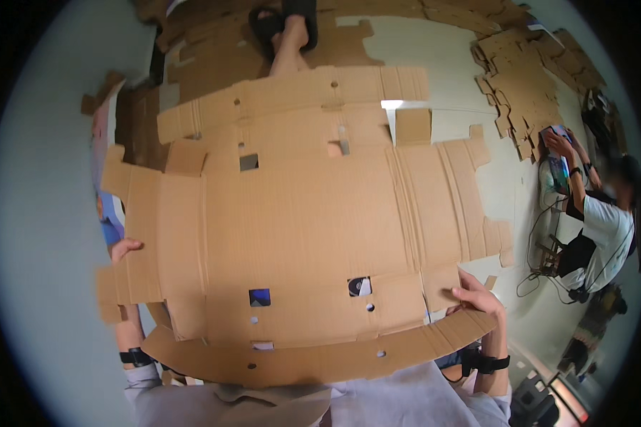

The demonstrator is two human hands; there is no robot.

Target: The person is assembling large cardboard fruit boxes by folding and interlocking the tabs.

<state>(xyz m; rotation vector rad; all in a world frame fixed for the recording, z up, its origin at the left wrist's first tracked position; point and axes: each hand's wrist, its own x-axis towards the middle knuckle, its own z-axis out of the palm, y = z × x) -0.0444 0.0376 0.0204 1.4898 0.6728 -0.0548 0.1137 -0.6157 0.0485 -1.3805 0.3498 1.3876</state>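
Observation:
A large flat cardboard box blank (pixel 299 206), brown, creased and with cut-out holes, spreads across the middle of the view in front of my body. Its far flap is folded along a crease, and the near flap bends up towards me. At its left edge, my left hand (pixel 126 248) grips the board, fingertips over the edge and the rest hidden beneath. On the near right corner, my right hand (pixel 477 295) pinches the sheet, with the thumb on top and the other fingers partly hidden under it. Dark bands circle both wrists.
Bare feet in black slippers (pixel 292 32) show past the far edge. More flat cardboard pieces (pixel 523 85) lie on the pale floor. At the right, another person (pixel 605 220) in a white shirt sits handling a colourful box (pixel 557 135). Cables (pixel 538 235) trail nearby.

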